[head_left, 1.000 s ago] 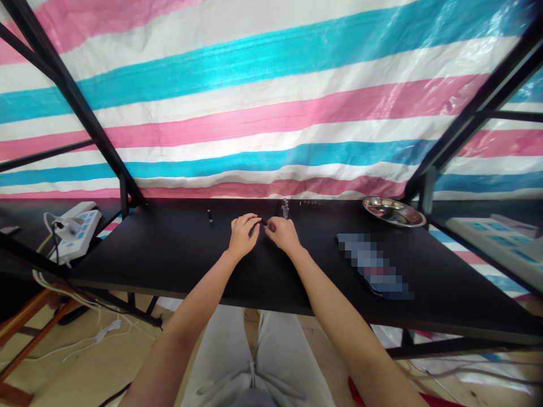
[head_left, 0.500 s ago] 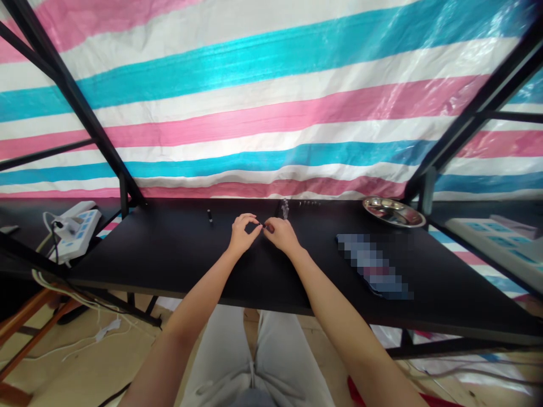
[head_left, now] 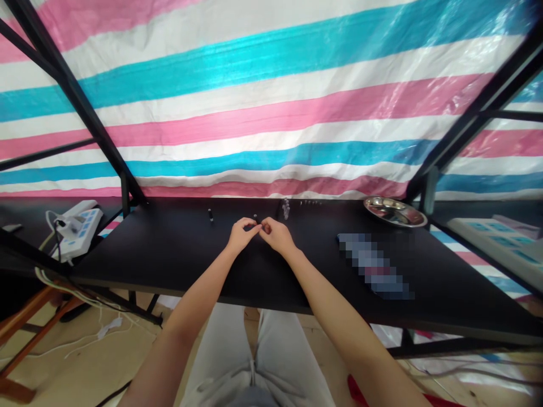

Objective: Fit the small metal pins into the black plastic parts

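Observation:
Over the middle of the black table (head_left: 161, 249), my left hand (head_left: 241, 236) and my right hand (head_left: 278, 234) meet with fingertips pinched together. Between them is a small dark piece (head_left: 255, 217) with a pale tip pointing up and away from me; the fingers cover most of it. A short black cylinder with light ends (head_left: 210, 215) lies to the left of my hands. Beyond my right hand sits a cluster of small greyish, shiny pieces (head_left: 285, 208), and a row of tiny pieces (head_left: 311, 202) lines the far edge.
An oval metal dish (head_left: 395, 212) stands at the back right. Nearer to me on the right lies a blurred-out blue object (head_left: 375, 267). A white power strip (head_left: 80, 233) is at the left, and slanted black frame bars (head_left: 95, 138) rise at both sides before a striped sheet.
My right hand has shifted slightly left, and both hands' fingertips are closer together. The pale tip of the dark piece now shows above the fingers.

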A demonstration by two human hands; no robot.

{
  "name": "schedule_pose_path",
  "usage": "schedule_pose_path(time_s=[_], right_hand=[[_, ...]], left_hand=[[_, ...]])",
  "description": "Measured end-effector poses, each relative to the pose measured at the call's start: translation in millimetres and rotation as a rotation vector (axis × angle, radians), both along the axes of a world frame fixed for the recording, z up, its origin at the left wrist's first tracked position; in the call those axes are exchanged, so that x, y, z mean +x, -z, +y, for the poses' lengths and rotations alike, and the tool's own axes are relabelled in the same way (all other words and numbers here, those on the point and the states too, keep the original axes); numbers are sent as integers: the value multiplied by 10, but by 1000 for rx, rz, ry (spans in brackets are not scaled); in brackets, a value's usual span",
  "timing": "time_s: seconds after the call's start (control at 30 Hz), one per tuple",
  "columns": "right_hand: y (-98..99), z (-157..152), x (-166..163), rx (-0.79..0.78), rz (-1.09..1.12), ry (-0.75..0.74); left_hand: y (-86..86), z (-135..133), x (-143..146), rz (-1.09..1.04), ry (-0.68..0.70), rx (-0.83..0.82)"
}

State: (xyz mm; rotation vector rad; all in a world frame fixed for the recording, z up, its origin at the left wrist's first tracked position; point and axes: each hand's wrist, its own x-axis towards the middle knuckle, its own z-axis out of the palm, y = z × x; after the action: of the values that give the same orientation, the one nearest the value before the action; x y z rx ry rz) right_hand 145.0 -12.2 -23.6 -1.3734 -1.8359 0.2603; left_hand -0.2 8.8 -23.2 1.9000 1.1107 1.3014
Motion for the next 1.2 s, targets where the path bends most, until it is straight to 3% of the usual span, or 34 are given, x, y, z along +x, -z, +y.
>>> schedule_pose_path(time_s=[0.17, 0.37, 0.47, 0.67, 1.2], right_hand=[[2, -11, -33, 10, -107, -24], [58, 4, -27, 1, -129, -63], [82, 0, -19, -18, -123, -69], [116, -6, -17, -36, -110, -87], [116, 11, 14, -30, -70, -89]], left_hand=[[-23, 3, -35, 44, -104, -84], [-158, 109, -374, 431, -692, -110], [-167, 179, -573, 593, -803, -151], [-96, 251, -685, 692, -831, -225], [-93, 320, -675, 679, -836, -309]])
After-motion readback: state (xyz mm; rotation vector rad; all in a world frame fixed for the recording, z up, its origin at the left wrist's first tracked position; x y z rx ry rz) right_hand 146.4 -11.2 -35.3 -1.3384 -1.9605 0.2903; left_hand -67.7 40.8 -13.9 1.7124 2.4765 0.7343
